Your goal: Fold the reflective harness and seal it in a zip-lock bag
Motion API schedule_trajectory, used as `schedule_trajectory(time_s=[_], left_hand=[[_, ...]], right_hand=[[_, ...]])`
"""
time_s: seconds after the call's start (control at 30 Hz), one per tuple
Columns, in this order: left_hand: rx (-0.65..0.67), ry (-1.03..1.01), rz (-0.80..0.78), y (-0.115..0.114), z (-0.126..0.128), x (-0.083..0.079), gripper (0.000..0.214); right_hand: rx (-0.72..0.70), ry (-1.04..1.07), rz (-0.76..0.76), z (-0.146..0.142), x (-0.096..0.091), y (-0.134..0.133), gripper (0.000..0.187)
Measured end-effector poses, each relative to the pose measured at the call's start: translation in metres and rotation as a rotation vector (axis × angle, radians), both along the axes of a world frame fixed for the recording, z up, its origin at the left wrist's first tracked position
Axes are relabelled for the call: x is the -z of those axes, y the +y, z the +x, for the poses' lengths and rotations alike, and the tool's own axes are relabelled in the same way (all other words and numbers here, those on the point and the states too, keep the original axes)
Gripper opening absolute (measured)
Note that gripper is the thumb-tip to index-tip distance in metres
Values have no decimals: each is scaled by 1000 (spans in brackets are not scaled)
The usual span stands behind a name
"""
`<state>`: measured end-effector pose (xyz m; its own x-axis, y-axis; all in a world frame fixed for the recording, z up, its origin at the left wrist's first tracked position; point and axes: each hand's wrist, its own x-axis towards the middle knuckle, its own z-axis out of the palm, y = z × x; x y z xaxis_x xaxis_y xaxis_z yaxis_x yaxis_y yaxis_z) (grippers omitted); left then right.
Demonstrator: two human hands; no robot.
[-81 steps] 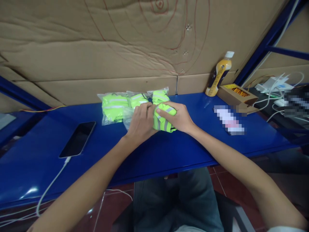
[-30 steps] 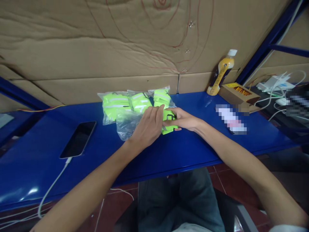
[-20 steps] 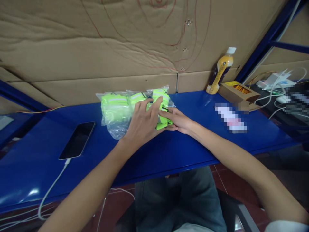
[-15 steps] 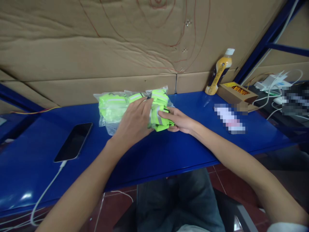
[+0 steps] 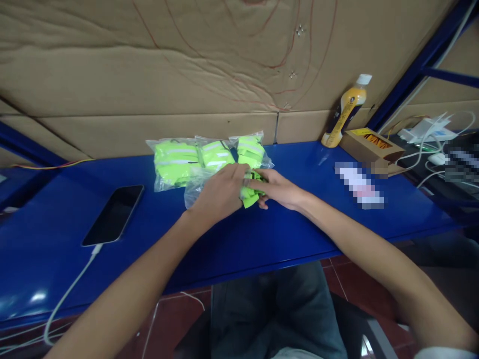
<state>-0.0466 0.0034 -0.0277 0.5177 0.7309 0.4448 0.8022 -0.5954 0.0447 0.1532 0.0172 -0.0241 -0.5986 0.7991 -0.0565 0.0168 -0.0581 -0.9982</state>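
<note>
A folded neon-yellow reflective vest (image 5: 251, 195) lies on the blue table (image 5: 262, 234), mostly hidden between my hands. My left hand (image 5: 219, 193) is curled over its left side, and my right hand (image 5: 280, 188) pinches its right side. An empty clear plastic bag (image 5: 195, 183) sits just left of the vest, under my left hand. Behind them, three bagged neon vests (image 5: 209, 154) stand in a row against the cardboard wall.
A black phone (image 5: 114, 214) on a white cable (image 5: 65, 299) lies at the left. At the back right stand a yellow bottle (image 5: 348, 110) and an open brown box (image 5: 370, 144); a blurred packet (image 5: 359, 184) lies near them. Cables and chargers (image 5: 430, 134) fill the far right.
Both hands have closed in tighter on the vest and pressed it down onto the table, so less of it shows. The clear bag stays beside it.
</note>
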Motion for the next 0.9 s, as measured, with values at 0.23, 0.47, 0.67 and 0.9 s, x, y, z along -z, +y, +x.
schedule_trajectory(time_s=[0.23, 0.47, 0.67, 0.9], left_hand=[[-151, -253, 38, 11, -11, 7, 43], [-87, -30, 22, -6, 10, 8, 39], [-130, -97, 63, -6, 1, -6, 46], [-12, -384, 192, -1, -10, -12, 54]], right_hand=[[219, -179, 747, 12, -5, 1, 41], [354, -296, 808, -10, 15, -4, 7], [230, -60, 647, -12, 4, -11, 12], [214, 111, 475, -1, -1, -2, 43]])
